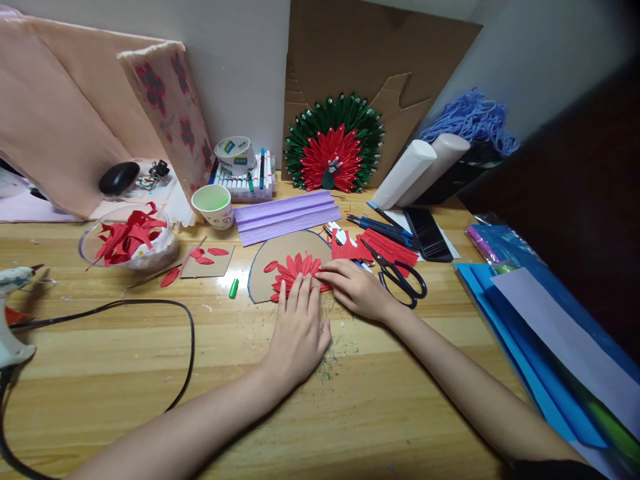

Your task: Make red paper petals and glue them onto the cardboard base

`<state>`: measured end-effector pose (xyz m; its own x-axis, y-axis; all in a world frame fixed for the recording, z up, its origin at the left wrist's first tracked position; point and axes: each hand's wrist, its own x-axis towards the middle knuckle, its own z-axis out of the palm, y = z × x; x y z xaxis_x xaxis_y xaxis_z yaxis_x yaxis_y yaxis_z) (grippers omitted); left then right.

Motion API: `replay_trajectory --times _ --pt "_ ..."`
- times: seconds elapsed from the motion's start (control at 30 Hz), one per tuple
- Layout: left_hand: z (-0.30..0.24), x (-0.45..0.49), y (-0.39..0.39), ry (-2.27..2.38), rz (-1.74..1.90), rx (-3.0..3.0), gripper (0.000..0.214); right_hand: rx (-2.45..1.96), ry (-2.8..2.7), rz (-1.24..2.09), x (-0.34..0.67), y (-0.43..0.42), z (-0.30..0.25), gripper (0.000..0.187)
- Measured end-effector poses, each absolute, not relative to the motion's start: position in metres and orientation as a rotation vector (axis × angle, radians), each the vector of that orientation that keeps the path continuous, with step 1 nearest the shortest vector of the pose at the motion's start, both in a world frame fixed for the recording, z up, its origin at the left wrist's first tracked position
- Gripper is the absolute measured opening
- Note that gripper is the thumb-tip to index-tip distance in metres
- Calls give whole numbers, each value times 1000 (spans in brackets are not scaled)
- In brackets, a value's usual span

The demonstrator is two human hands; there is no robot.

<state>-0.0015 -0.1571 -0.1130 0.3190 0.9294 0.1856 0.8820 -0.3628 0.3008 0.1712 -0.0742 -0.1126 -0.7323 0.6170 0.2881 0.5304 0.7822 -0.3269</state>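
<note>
A fan-shaped piece of cardboard (259, 275) with a blue edge lies on the wooden table, and overlapping red paper petals (295, 268) cover its lower middle. My left hand (299, 320) rests flat over the lower petals, its fingers stretched out. At the right side of the petals, my right hand (355, 288) has its thumb and fingertips pressed together; whatever is between them is hidden. One loose red petal (271, 267) lies on the cardboard to the left. Black-handled scissors (400, 277) and red crepe paper (385, 248) are just beyond my right hand.
At left are a bowl of red scraps (90, 252), a small card (215, 265) with petals, a green cap (233, 288) and a glue gun (15, 313) with its cord. Purple crepe paper (287, 217), a paper cup (215, 212) and a red-green peacock (335, 150) stand behind. Blue sheets (520, 333) lie right.
</note>
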Motion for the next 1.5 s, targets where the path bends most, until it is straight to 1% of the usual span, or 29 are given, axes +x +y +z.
replay_trajectory --times 0.33,1.03,1.5 --pt "-111 -3 -156 1670 451 2457 53 -904 -2617 192 170 -78 -112 32" --pt "-111 -1 -156 1679 458 2452 52 -899 -2611 195 170 -77 -110 32" --pt "-113 -1 -156 1664 454 2465 53 -879 -2585 184 172 -76 -111 29"
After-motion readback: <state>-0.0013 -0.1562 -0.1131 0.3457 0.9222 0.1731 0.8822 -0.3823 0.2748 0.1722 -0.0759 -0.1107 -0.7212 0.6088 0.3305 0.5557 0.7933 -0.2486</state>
